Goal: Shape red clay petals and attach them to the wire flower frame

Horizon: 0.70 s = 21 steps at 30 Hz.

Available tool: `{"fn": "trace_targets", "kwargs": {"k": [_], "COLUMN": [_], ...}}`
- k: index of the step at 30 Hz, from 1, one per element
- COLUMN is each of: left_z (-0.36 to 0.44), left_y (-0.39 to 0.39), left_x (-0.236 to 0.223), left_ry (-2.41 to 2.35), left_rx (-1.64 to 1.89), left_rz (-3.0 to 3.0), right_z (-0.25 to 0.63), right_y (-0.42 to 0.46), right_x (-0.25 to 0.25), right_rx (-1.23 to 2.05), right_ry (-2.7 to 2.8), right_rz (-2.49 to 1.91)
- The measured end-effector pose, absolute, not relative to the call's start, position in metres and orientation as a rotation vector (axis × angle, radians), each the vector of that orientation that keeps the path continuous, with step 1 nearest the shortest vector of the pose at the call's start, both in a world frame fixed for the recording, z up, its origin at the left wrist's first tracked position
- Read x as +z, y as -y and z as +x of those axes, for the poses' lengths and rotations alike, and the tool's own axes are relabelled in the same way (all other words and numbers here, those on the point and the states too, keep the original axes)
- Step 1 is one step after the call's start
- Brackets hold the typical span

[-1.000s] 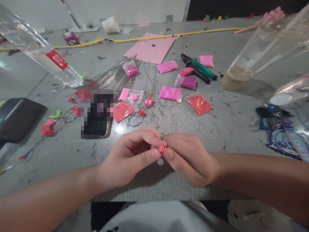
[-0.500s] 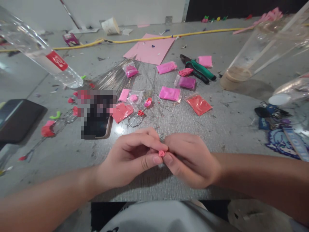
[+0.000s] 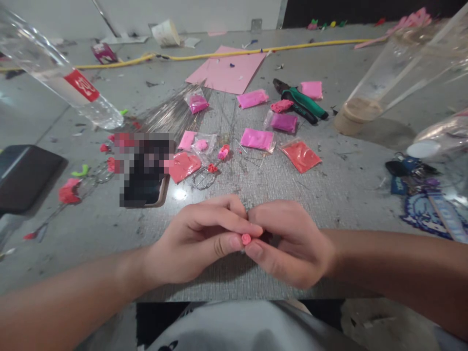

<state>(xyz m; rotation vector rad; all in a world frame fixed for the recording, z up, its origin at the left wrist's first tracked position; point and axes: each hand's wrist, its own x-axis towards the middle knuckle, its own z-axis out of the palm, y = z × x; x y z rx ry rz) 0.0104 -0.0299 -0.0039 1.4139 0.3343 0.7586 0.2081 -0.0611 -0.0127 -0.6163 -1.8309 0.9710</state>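
Observation:
A tiny coral-pink clay rose [image 3: 246, 239] sits between my fingertips, close above the table's near edge. My left hand [image 3: 199, 241] pinches it between thumb and forefinger from the left. From the other side, my right hand [image 3: 292, 243] has its thumb and curled fingers against the flower; its inner fingers are partly hidden. Beyond my hands lie a bag of coral clay [image 3: 185, 166], another red clay bag [image 3: 301, 156] and a bright pink clay packet [image 3: 257, 139]. A wire ring with a small red clay flower [image 3: 212, 167] rests in front of my left hand.
A phone [image 3: 146, 170], partly blurred out, lies left of centre, with a bundle of thin wires [image 3: 171, 112] behind it. Green-handled pliers [image 3: 303, 103] lie at the back. A water bottle [image 3: 82, 85] stands left, a plastic cup [image 3: 365, 107] and keys [image 3: 413, 168] right.
The rose has come slightly lower and turned its spiral top more towards me. My left forefinger reaches further right across it, and my right fingers have loosened a little.

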Motion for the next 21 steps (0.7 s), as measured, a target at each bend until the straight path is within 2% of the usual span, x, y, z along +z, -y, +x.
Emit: {"fn": "trace_targets", "kwargs": {"k": [14, 21], "left_z": [0.007, -0.004], "left_y": [0.027, 0.010], "left_x": [-0.005, 0.000], "left_ry": [-0.373, -0.464], "left_rx": [0.726, 0.741], "left_rz": [1.362, 1.741], "right_z": [0.213, 0.223], "right_y": [0.060, 0.053], "right_x": [-0.015, -0.013], "right_rx": [1.007, 0.962], "right_ry": [1.861, 1.831], "right_rz": [-0.609, -0.747]}}
